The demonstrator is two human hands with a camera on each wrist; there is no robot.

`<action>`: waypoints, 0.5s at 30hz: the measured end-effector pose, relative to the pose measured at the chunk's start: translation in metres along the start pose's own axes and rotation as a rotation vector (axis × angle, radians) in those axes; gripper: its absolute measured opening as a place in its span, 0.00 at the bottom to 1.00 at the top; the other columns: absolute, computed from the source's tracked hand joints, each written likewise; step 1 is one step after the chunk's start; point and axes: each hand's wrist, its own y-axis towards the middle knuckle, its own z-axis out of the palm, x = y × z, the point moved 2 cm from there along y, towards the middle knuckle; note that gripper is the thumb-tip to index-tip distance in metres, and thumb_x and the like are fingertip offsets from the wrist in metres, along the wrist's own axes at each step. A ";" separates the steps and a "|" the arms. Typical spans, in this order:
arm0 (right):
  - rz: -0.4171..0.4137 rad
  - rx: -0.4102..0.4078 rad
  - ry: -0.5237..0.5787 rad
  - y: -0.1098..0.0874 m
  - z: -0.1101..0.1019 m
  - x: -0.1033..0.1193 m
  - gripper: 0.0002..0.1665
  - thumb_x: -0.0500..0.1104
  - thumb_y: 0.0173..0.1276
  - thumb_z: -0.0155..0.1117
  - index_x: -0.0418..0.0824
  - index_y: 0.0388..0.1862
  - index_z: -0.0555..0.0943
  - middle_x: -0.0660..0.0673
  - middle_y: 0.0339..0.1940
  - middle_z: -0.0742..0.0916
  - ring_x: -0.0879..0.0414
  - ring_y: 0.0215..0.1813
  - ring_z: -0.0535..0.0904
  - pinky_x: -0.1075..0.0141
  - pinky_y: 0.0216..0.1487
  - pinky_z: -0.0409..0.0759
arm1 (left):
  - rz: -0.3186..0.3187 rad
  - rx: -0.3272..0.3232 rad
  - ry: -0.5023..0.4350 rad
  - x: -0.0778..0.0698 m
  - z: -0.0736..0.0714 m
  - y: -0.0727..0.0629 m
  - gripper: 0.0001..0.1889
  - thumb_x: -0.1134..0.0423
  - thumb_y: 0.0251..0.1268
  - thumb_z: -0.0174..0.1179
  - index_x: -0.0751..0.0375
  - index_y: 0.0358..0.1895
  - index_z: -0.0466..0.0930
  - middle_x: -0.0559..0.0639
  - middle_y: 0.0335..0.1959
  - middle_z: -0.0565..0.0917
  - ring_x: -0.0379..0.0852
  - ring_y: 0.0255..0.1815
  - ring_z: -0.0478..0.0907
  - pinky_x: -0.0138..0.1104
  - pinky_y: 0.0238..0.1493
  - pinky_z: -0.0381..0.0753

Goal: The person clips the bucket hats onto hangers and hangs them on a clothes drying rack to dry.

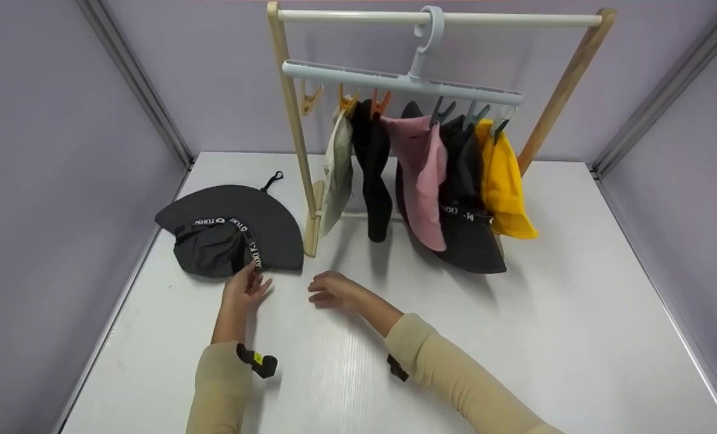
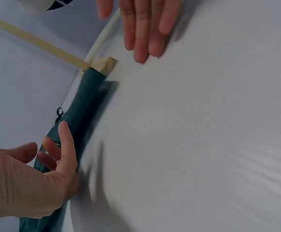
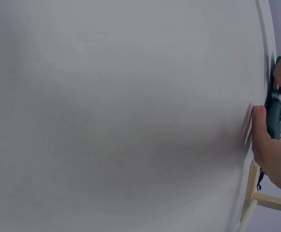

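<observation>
A dark grey wide-brimmed hat point(image 1: 262, 211) with white lettering on its band lies on the white table at the left, its soft crown turned toward the person. My left hand point(image 1: 246, 287) is at the hat's near edge, fingertips right at the lettered band, with the other fingers loosely spread. In the left wrist view, that hand point(image 2: 38, 179) overlaps the hat point(image 2: 80, 106), thumb apart from the extended finger. My right hand point(image 1: 337, 291) hovers right of the hat, fingers loosely bent and holding nothing. Its fingers point(image 2: 142, 29) look straight in the left wrist view.
Behind stands a wooden rack with a white rail point(image 1: 515, 20). On it hangs a pale blue clip hanger point(image 1: 358, 77). Clips hold a cream hat point(image 1: 338, 175), black hats point(image 1: 373, 175), a pink hat point(image 1: 421, 169) and a yellow hat point(image 1: 503, 187). One yellow clip point(image 1: 310, 101) hangs at the left.
</observation>
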 end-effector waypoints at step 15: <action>0.006 -0.058 0.218 -0.001 -0.014 0.001 0.33 0.43 0.67 0.57 0.30 0.66 0.60 0.33 0.51 0.78 0.42 0.51 0.76 0.57 0.49 0.74 | 0.237 0.006 0.363 0.026 0.002 -0.016 0.22 0.65 0.69 0.42 0.71 0.64 0.56 0.61 0.59 0.60 0.55 0.60 0.61 0.44 0.56 0.66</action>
